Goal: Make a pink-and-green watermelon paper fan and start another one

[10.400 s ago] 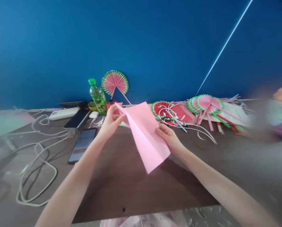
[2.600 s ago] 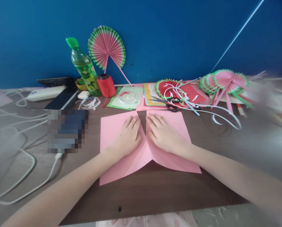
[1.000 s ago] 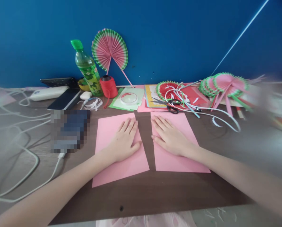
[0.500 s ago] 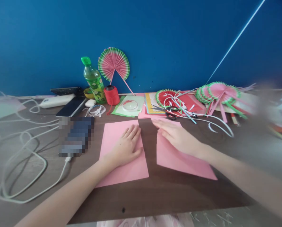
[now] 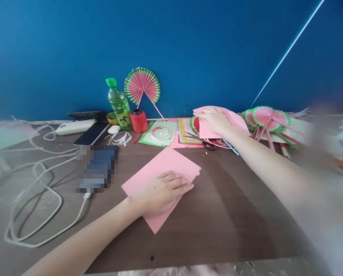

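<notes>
My left hand (image 5: 167, 191) lies on a sheet of pink paper (image 5: 162, 163), its fingers out over the sheet. The paper sits turned at a slant on the brown table. Farther back on the right, my right hand (image 5: 214, 120) grips a second pink sheet (image 5: 236, 120) by its left part. That sheet bends and is raised over a pile of craft things, covering most of a red and green paper fan (image 5: 194, 125). Black-handled scissors (image 5: 208, 145) and white strips show from under it.
A pleated pink and green fan (image 5: 142, 86) leans on the blue wall beside a green bottle (image 5: 119, 105) and a red spool (image 5: 139, 120). A phone (image 5: 99, 168) with a long white cable (image 5: 60, 197) lies left. More folded fans (image 5: 270, 117) lie back right.
My right hand has lifted its pink sheet off the table and carried it back over the pile. Under my left hand, the other sheet has turned clockwise and shifted right.
</notes>
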Demonstrator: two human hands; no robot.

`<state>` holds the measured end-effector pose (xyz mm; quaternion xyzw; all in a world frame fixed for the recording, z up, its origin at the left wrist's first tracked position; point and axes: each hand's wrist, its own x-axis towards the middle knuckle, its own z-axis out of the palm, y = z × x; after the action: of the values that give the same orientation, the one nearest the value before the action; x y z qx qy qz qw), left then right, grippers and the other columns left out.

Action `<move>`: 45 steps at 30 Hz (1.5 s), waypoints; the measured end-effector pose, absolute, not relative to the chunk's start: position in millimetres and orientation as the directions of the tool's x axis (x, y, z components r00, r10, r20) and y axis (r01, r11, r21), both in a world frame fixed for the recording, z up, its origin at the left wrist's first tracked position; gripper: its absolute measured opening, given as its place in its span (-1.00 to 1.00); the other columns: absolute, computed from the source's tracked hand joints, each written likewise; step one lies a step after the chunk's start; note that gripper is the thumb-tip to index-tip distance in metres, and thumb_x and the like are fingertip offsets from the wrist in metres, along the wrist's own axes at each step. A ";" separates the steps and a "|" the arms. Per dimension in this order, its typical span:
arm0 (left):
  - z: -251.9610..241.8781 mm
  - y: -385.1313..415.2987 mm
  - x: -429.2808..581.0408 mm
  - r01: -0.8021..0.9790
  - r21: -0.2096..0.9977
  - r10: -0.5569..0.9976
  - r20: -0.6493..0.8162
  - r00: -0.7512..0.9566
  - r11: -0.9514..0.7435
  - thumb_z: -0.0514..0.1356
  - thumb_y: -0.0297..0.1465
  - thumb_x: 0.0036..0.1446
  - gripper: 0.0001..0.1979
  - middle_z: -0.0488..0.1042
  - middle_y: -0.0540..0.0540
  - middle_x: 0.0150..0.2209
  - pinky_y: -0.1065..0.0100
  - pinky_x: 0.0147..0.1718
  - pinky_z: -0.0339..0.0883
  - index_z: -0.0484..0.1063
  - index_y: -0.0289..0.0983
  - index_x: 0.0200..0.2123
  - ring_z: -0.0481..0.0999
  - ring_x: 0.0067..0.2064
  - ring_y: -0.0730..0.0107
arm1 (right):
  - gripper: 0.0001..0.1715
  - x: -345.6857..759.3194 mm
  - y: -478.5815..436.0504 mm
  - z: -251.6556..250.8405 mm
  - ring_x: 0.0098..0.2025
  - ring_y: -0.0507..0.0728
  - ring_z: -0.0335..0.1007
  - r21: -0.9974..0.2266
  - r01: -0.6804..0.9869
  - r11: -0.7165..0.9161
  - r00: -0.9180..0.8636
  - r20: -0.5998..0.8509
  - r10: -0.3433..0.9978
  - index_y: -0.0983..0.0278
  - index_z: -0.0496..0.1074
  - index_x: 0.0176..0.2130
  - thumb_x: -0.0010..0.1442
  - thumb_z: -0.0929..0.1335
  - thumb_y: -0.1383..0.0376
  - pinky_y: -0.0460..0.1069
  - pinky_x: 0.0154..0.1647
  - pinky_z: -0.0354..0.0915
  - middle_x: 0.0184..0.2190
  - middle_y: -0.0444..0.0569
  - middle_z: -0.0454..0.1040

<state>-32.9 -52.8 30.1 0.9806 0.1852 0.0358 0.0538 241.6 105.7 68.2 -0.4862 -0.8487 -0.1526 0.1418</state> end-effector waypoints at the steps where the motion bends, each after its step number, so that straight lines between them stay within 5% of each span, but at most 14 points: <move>1: 29.0 -52.8 -33.7 0.321 0.143 0.330 0.044 0.943 -0.936 -0.12 -0.46 0.23 -0.55 0.27 0.00 0.15 0.25 0.23 -0.15 0.12 -0.18 0.18 0.12 0.22 0.36 | -0.52 239.5 107.8 65.8 0.07 0.22 0.21 0.137 0.862 0.489 -0.502 0.374 0.780 0.30 0.35 0.06 0.27 0.07 0.40 0.19 0.02 0.14 -0.01 0.06 0.41; 5: 25.4 -50.3 -36.0 0.367 0.189 0.382 0.047 0.923 -0.911 -0.12 -0.53 0.21 -0.52 0.27 0.06 0.16 0.19 0.23 -0.15 0.12 -0.10 0.18 0.12 0.22 0.38 | -0.51 234.1 112.2 57.2 0.11 0.20 0.18 0.191 0.808 0.558 -0.588 0.328 0.739 0.19 0.41 0.00 0.21 0.12 0.47 0.20 0.07 0.08 0.04 -0.05 0.40; 10: 20.3 -44.7 -37.4 0.629 0.145 0.642 0.070 0.763 -0.763 0.03 -0.21 0.18 -0.51 0.30 -0.15 0.12 0.07 0.11 0.07 0.16 -0.22 0.16 0.21 0.15 0.14 | -0.32 242.2 117.5 40.5 0.15 0.18 0.19 0.112 0.841 0.530 -0.539 0.272 0.797 0.25 0.37 0.04 -0.03 0.17 0.61 0.18 0.15 0.04 0.03 -0.01 0.41; 15: 16.4 -38.2 -41.5 0.483 0.209 0.494 0.000 0.869 -0.850 -0.10 -0.48 0.21 -0.52 0.11 0.08 0.24 0.08 0.24 -0.27 0.09 -0.06 0.19 0.00 0.28 0.32 | -0.30 253.7 120.3 23.3 0.18 0.18 0.16 -0.074 0.880 0.470 -0.429 0.302 0.851 0.32 0.36 0.05 -0.07 0.15 0.62 0.19 0.21 0.00 0.05 0.03 0.39; 20: 15.3 -33.5 -42.2 0.449 0.270 0.459 -0.030 0.888 -0.852 -0.13 -0.51 0.19 -0.46 0.02 0.09 0.27 0.10 0.25 -0.27 0.00 -0.07 0.23 -0.08 0.30 0.35 | -0.38 255.6 116.3 15.3 0.10 0.14 0.28 -0.377 0.836 0.398 -0.219 0.436 0.873 0.33 0.35 0.05 0.01 0.15 0.55 0.08 0.13 0.18 0.04 0.00 0.40; 26: 12.6 -31.2 -38.2 0.394 0.254 0.411 0.015 0.912 -0.883 -0.13 -0.50 0.20 -0.47 0.02 0.02 0.27 0.16 0.25 -0.22 -0.03 -0.17 0.24 -0.05 0.30 0.36 | -0.51 253.7 113.3 3.8 0.05 0.17 0.33 -0.424 0.825 0.375 -0.180 0.430 0.884 0.34 0.45 -0.06 0.02 0.21 0.49 0.06 0.12 0.19 -0.02 0.03 0.45; 30: 12.3 -33.3 -36.0 0.414 0.213 0.445 0.128 0.886 -0.885 -0.12 -0.49 0.21 -0.55 0.21 -0.04 0.20 0.17 0.22 -0.07 0.16 -0.21 0.16 0.14 0.23 0.35 | -0.45 250.8 108.3 1.6 0.03 0.19 0.34 -0.452 0.833 0.318 -0.095 0.450 0.888 0.34 0.47 -0.09 -0.05 0.18 0.55 0.08 0.09 0.22 -0.02 0.05 0.45; 35: 18.5 -17.4 -41.3 0.624 0.257 0.674 0.320 0.666 -0.738 -0.07 -0.53 0.14 -0.64 0.45 -0.08 -0.02 0.17 0.07 0.20 0.36 -0.25 -0.04 0.37 0.04 0.31 | -0.49 234.2 98.6 5.8 -0.01 0.22 0.35 -0.488 0.821 0.297 -0.016 0.500 0.866 0.38 0.48 -0.14 -0.06 0.17 0.53 0.10 0.04 0.24 -0.09 0.10 0.48; 39: 29.0 23.7 -58.5 0.840 0.270 0.868 0.313 0.386 -0.471 -0.03 -0.55 0.08 -0.67 0.46 -0.15 -0.10 0.17 -0.03 0.28 0.38 -0.32 -0.11 0.41 -0.05 0.21 | -0.51 213.0 93.3 3.7 -0.10 0.19 0.39 -0.498 0.790 0.359 -0.042 0.540 0.841 0.33 0.49 -0.23 -0.08 0.16 0.55 0.11 0.00 0.26 -0.18 0.05 0.51; 45: 28.6 72.5 -75.0 0.941 0.260 0.952 0.270 0.144 -0.216 0.04 -0.53 0.05 -0.71 0.41 -0.20 -0.09 0.28 -0.04 0.27 0.35 -0.35 -0.12 0.41 -0.05 0.20 | -0.55 190.6 84.9 1.1 -0.08 0.18 0.36 -0.442 0.726 0.527 -0.203 0.594 0.779 0.31 0.49 -0.29 -0.07 0.17 0.59 0.09 0.01 0.24 -0.20 0.02 0.51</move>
<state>-75.0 72.5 28.6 0.7563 0.6258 0.1901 0.0144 190.6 84.9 1.1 -0.4855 -0.7749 0.0325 0.4034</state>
